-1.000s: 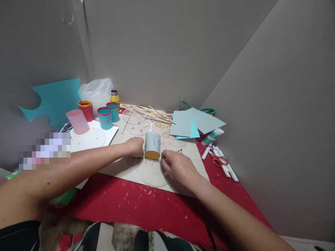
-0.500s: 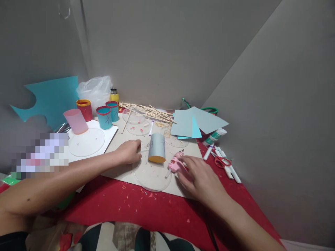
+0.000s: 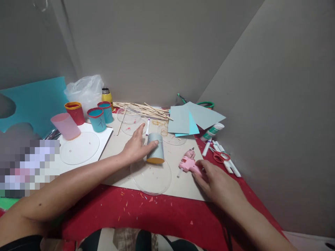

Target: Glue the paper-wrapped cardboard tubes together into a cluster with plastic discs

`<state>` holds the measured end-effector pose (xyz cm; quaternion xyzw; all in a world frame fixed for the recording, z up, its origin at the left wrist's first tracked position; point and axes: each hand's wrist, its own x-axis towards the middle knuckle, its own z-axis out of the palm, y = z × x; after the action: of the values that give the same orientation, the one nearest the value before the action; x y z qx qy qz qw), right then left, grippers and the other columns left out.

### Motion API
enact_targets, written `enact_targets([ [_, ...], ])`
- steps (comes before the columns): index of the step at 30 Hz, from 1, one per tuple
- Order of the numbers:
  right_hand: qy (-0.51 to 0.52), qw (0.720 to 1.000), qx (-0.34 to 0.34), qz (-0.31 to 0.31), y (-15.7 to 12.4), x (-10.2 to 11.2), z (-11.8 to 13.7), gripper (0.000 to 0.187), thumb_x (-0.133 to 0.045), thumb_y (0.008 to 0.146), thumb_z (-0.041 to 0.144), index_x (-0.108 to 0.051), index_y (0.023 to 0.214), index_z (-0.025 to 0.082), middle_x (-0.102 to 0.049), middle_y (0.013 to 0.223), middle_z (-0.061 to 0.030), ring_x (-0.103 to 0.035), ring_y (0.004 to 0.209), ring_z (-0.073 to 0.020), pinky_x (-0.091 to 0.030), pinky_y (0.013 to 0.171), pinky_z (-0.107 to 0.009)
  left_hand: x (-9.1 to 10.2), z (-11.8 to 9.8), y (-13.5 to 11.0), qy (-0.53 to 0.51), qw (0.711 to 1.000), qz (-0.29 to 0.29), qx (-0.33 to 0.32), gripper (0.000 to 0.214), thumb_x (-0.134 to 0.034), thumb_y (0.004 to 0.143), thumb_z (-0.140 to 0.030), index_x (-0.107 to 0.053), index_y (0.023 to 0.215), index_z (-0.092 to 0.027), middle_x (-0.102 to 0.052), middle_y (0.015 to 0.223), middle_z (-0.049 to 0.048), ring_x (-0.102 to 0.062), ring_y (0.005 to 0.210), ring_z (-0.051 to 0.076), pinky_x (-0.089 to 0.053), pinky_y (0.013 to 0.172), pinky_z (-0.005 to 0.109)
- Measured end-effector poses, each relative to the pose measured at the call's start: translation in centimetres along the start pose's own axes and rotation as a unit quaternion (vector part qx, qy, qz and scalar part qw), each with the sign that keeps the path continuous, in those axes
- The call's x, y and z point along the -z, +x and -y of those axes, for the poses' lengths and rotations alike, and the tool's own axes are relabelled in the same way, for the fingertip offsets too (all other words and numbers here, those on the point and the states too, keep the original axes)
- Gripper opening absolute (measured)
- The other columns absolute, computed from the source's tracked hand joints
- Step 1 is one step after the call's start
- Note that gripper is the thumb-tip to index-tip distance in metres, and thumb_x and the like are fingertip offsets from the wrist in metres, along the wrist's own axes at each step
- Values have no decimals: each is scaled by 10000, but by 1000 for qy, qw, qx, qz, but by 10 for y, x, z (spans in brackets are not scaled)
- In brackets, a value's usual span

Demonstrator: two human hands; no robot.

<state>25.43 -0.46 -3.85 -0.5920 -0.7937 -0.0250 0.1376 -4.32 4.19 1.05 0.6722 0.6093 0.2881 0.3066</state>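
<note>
A grey paper cylinder (image 3: 156, 150) with a yellow-orange lower end lies or leans at the back rim of a clear plastic disc (image 3: 151, 181). My left hand (image 3: 137, 144) reaches beside it with fingers spread, the thumb across its upper side; whether the thumb presses on it I cannot tell. To the right is a pink hot glue gun (image 3: 187, 163), its nozzle pointing away and a glue stick showing at its back. My right hand (image 3: 217, 181) has thumb and fingers around the end of its handle.
Teal cups (image 3: 96, 120), a red cup (image 3: 74, 113) and a pink cup (image 3: 65, 126) stand at the left. Thin wooden sticks (image 3: 143, 111) lie at the back. Grey paper sheets (image 3: 180, 120), red scissors (image 3: 221, 157) and white markers (image 3: 230, 164) are on the right.
My left hand has opened from a curled shape and moved right to the paper cylinder. The glue gun has shifted right with my right hand. The view has turned slightly.
</note>
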Motion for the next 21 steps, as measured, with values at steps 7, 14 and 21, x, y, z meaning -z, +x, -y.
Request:
enact_targets([
  [7,32,995,73,52,2,22,40,287,-409,1009,311,-677,1027,209,-753,970,-112,-705,823,-233,-519,704,-328,18,25,-19,147,986,69,27,318,-534,938,-342,-629,1167,-143,-745,974,98,-681,813,211,-504,744,313],
  [14,-67,981,86,160,41,11,88,261,-463,961,120,-720,919,130,-758,906,-180,-735,793,-282,-460,638,-339,14,21,-31,257,963,86,14,186,-527,885,-149,-705,937,-140,-753,976,158,-693,909,271,-475,787,341],
  [21,-82,978,57,185,51,11,96,239,-483,946,112,-718,900,125,-771,852,-184,-750,771,-301,-445,667,-352,18,19,-41,280,956,82,25,193,-540,842,-140,-725,896,-133,-758,951,168,-704,895,277,-495,780,347],
])
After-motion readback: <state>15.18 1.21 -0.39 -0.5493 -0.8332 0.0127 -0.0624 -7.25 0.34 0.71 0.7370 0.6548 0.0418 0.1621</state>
